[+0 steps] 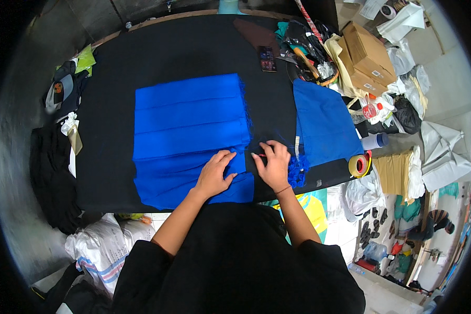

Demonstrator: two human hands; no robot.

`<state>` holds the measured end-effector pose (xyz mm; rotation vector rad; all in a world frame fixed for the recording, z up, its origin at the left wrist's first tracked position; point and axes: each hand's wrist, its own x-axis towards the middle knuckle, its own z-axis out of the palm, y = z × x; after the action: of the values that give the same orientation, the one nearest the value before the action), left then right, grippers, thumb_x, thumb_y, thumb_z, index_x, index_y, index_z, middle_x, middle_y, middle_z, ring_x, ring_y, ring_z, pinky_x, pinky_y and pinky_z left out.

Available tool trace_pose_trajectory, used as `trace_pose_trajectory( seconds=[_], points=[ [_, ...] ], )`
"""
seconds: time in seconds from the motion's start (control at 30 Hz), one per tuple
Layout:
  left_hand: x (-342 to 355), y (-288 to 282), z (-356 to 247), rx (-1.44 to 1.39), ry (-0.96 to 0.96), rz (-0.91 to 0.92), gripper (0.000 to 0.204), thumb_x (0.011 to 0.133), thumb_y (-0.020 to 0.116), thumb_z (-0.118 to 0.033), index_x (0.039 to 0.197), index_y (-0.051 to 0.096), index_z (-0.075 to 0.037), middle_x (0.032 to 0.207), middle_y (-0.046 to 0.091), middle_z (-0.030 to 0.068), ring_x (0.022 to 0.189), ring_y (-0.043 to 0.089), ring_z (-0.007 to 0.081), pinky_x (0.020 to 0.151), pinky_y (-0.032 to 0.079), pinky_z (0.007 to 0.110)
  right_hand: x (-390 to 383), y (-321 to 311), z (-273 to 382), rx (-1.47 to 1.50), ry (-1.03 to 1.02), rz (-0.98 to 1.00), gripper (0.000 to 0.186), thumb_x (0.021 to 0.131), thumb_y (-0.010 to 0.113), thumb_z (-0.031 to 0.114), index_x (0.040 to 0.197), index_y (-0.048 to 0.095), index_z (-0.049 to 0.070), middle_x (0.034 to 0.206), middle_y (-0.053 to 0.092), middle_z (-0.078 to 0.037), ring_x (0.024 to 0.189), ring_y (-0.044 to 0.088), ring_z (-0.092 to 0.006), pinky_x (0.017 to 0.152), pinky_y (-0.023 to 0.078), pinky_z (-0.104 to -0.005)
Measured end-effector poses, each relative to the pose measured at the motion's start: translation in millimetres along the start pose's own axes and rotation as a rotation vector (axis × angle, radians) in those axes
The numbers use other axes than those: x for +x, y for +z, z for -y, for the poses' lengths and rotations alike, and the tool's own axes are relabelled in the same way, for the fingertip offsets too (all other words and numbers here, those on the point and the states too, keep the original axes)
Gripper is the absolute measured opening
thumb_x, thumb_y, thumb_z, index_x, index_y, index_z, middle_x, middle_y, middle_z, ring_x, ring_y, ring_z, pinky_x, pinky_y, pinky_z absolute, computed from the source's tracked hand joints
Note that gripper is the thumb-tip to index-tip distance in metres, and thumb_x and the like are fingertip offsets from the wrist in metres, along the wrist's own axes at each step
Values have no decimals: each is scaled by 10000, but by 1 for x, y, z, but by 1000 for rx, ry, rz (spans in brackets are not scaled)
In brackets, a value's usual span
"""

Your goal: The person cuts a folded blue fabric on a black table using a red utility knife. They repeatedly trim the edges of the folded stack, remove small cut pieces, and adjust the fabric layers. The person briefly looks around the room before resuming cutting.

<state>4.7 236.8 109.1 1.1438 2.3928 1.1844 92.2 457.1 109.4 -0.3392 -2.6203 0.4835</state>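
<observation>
A stack of bright blue cloth (pixel 188 123), layered in wide strips with a frayed right edge, lies on the black-covered table (pixel 193 52). My left hand (pixel 217 171) rests on its near right part, thumb apart from the fingers, pressing nothing between them. Just right of the stack, my right hand (pixel 273 163) is curled low over the table. A small bit of red shows between its thumb and fingers, too hidden to name. Loose blue threads (pixel 297 170) bunch beside this hand. Farther right lies a folded darker blue cloth (pixel 324 123).
Yellow tape rolls (pixel 358 166) sit at the table's right edge, near a bottle (pixel 375 141). A phone (pixel 267 58) lies toward the back, beside a cluttered basket (pixel 324 73). Cardboard boxes (pixel 369 55) stand right. White sacks (pixel 99 248) fill the lower left floor.
</observation>
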Motion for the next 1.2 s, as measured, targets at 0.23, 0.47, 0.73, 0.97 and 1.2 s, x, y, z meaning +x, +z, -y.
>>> trace_pose_trajectory(
  seconds=[0.23, 0.47, 0.73, 0.97, 1.2],
  points=[
    [7, -22, 8, -191, 100, -46, 470, 867, 647, 21, 1332, 624, -44, 1296, 643, 182, 1185, 652, 372, 924, 550, 410, 16, 31, 24, 774, 223, 464, 245, 947, 809, 152, 1062, 671, -15, 886, 733, -120, 760, 676, -149, 700, 554, -336],
    [-13, -73, 47, 0, -90, 62, 381, 871, 836, -214, 1172, 682, -39, 1119, 748, 145, 1081, 680, 326, 914, 491, 399, 29, -3, 52, 863, 216, 347, 198, 995, 759, 116, 998, 603, -6, 802, 616, -16, 742, 537, -52, 670, 486, -280],
    [-56, -130, 73, 167, -198, 167, 432, 852, 870, -323, 1077, 757, 28, 1112, 758, 167, 1048, 646, 308, 1017, 377, 407, 24, 2, 71, 1229, 290, 166, 104, 1052, 678, 63, 1030, 576, 70, 866, 573, 79, 797, 497, -5, 721, 418, -212],
    [-89, -184, 97, 27, -283, 227, 352, 881, 862, -302, 897, 732, 25, 702, 655, 116, 599, 533, 179, 587, 432, 333, 18, -30, 100, 1566, 612, 96, 75, 1059, 666, 107, 1036, 603, 74, 963, 704, -3, 902, 632, -56, 828, 500, -244],
    [-111, -211, 105, -214, -246, 258, 272, 907, 846, -229, 896, 725, 14, 687, 617, 33, 664, 514, 89, 618, 441, 318, -13, -6, 60, 1502, 689, 132, 78, 1013, 635, 20, 980, 600, 82, 1131, 760, -141, 963, 680, -147, 912, 544, -303]
  ],
)
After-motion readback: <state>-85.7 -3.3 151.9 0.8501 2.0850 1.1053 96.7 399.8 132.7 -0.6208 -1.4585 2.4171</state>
